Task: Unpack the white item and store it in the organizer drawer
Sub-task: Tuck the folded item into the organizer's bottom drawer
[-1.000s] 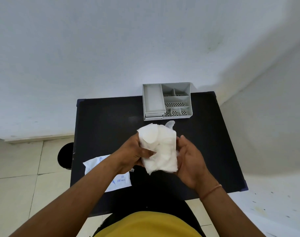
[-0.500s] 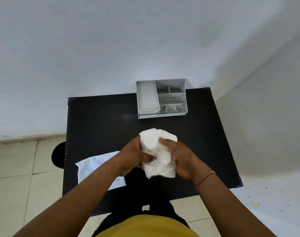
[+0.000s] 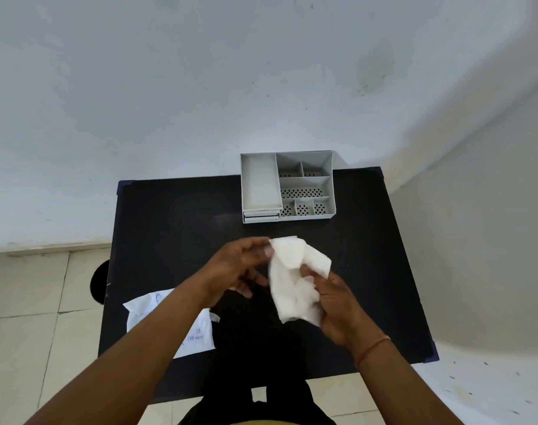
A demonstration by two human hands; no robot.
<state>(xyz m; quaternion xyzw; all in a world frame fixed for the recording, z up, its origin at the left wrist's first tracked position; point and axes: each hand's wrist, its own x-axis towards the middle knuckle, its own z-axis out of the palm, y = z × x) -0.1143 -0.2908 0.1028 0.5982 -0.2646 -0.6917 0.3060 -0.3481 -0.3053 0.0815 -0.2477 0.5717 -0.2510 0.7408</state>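
A crumpled white gauze-like item [image 3: 293, 280] hangs above the middle of the black table [image 3: 169, 228]. My right hand [image 3: 335, 305] grips its lower right part from below. My left hand [image 3: 240, 266] pinches its top left corner with the fingertips. The grey organizer [image 3: 287, 187] stands at the table's far edge, its long left tray uncovered and its small front drawers pushed in. The opened white wrapper [image 3: 197, 335] lies flat at the near left of the table, partly hidden under my left forearm.
A white wall rises right behind the table. Tiled floor shows at the left, with a dark round object [image 3: 99, 283] beside the table's left edge. A pale surface lies beyond the table's right edge.
My left hand has slid from the item's lower left up to its top corner. The item has unfolded a little and shifted right. My right hand dropped from its front to its lower right.
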